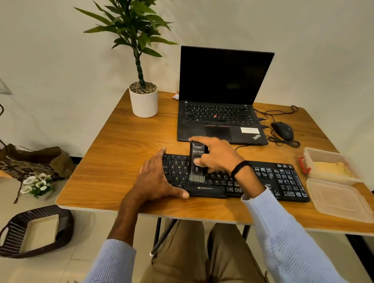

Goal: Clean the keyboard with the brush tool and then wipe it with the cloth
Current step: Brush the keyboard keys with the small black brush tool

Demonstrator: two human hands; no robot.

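Note:
A black keyboard (278,179) lies along the front of the wooden table (116,150). My right hand (217,154) grips a black brush tool (196,162), holding it upright with its grey bristles down on the keys left of the keyboard's middle. My left hand (157,180) rests flat over the keyboard's left end, the thumb along its front edge. A yellow cloth (330,168) lies inside an open plastic box (314,154) at the table's right side.
An open black laptop (223,99) stands behind the keyboard, with a black mouse (283,130) and cables to its right. A potted plant (144,100) stands at the back left. The box's lid (338,200) lies near the right front edge. A dark basket (34,231) sits on the floor.

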